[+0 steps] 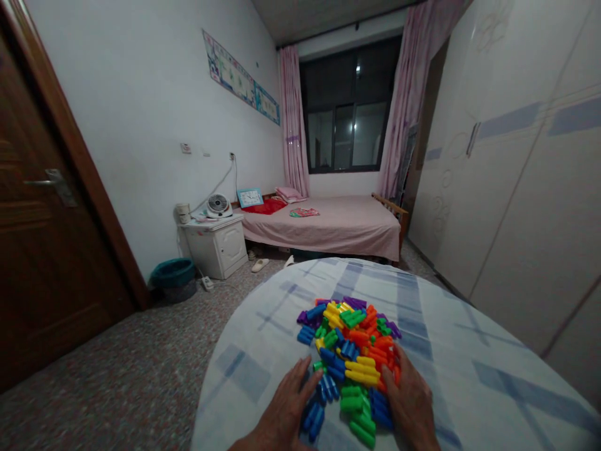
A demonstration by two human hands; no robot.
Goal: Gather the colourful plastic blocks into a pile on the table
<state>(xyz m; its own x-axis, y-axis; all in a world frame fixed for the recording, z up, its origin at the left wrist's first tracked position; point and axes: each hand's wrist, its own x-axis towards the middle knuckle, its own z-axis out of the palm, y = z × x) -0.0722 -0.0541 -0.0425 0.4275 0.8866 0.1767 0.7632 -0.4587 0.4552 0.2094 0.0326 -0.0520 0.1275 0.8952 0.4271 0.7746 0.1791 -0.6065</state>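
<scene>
A heap of coloured plastic building blocks [350,351], blue, yellow, green, orange and purple, lies on a round table covered with a white and blue checked cloth [451,351]. My left hand [284,407] rests flat against the near left side of the heap, fingers stretched out and touching blue blocks. My right hand [410,401] lies flat against the near right side, fingers extended and touching orange blocks. Neither hand holds a block.
Beyond the table stands a bed with a pink cover [338,225] under a dark window [350,116]. A white nightstand [216,244] with a small fan stands left of it, a teal basin [173,274] on the floor. A brown door [42,238] is left, a wardrobe [526,188] right.
</scene>
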